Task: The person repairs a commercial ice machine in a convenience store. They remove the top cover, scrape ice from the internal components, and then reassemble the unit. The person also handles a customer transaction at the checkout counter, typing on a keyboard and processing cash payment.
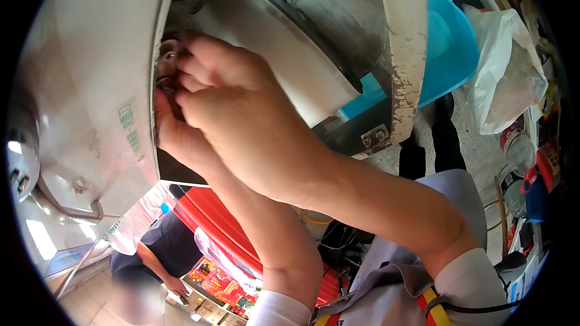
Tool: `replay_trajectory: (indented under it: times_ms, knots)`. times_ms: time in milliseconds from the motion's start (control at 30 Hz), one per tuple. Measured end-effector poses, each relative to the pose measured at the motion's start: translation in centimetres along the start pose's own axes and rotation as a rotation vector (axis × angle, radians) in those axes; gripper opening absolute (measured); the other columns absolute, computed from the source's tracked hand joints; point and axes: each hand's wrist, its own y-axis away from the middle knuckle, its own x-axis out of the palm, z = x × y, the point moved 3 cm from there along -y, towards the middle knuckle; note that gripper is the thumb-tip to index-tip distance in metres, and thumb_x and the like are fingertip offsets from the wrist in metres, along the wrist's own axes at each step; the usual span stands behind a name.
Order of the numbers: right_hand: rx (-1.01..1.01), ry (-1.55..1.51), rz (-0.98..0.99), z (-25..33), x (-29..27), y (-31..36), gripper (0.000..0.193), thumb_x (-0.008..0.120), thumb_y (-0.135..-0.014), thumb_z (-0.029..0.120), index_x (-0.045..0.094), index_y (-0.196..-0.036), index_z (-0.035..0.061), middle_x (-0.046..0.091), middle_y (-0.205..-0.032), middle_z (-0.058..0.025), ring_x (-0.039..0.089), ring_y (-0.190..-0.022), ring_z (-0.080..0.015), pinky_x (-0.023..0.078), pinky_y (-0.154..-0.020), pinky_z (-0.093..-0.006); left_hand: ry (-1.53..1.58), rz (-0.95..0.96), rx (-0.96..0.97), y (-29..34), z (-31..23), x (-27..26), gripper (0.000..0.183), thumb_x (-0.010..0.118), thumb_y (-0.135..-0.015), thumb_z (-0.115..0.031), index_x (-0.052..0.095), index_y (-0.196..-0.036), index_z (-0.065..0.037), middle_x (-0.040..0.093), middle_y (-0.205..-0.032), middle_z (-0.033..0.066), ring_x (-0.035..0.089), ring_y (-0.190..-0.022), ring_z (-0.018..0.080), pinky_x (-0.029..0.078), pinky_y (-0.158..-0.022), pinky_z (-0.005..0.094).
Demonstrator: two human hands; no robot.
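Note:
My right hand [235, 87] reaches across into the opening of a cream sheet-metal housing [96, 66]. Its curled fingers close on a small dark metal fitting [168, 54] with a screw or bolt head, by the inner edge of the left panel. Lower down, my left hand [181, 139] is partly covered by the right one. Its bent fingers grip the lower end of the same fitting, against the panel edge. A pale curved metal drum [266, 42] lies inside the housing behind my hands. The fingertips and the fitting's back are hidden.
A blue plastic basin [447, 48] and a white plastic bag [507, 72] are at the right, near bottles [516, 151]. The housing's worn right rim [406, 54] stands close to my right forearm. At lower left, another person's hand [176, 287] holds a phone-like object.

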Motion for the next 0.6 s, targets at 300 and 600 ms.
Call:
replay_trajectory:
  times_ms: [300, 600]
  knots:
    - [0.266, 0.165, -0.091, 5.1, -1.7, 4.2, 0.044, 0.042, -0.087, -0.004, 0.033, -0.13, -0.0039, 0.05, -0.119, -0.0204, 0.047, -0.113, -0.0256, 0.04, -0.094, -0.0346, -0.059, -0.052, 0.042, -1.8, 0.8, 0.2, 0.033, 0.06, -0.084, -0.016, 0.055, -0.111, 0.001, 0.057, -0.111, 0.0123, 0.053, -0.104, 0.0222, 0.043, -0.095, 0.0353]
    - [0.322, 0.528, -0.033, 20.3, -4.1, 10.7, 0.036, 0.048, -0.091, 0.006, 0.047, -0.126, 0.0004, 0.059, -0.11, -0.0154, 0.06, -0.099, -0.0198, 0.049, -0.086, -0.0309, -0.148, -0.027, 0.052, -2.0, 3.9, -4.0, 0.037, 0.054, -0.09, -0.018, 0.048, -0.121, 0.002, 0.048, -0.125, 0.0115, 0.046, -0.113, 0.019, 0.036, -0.099, 0.0346]
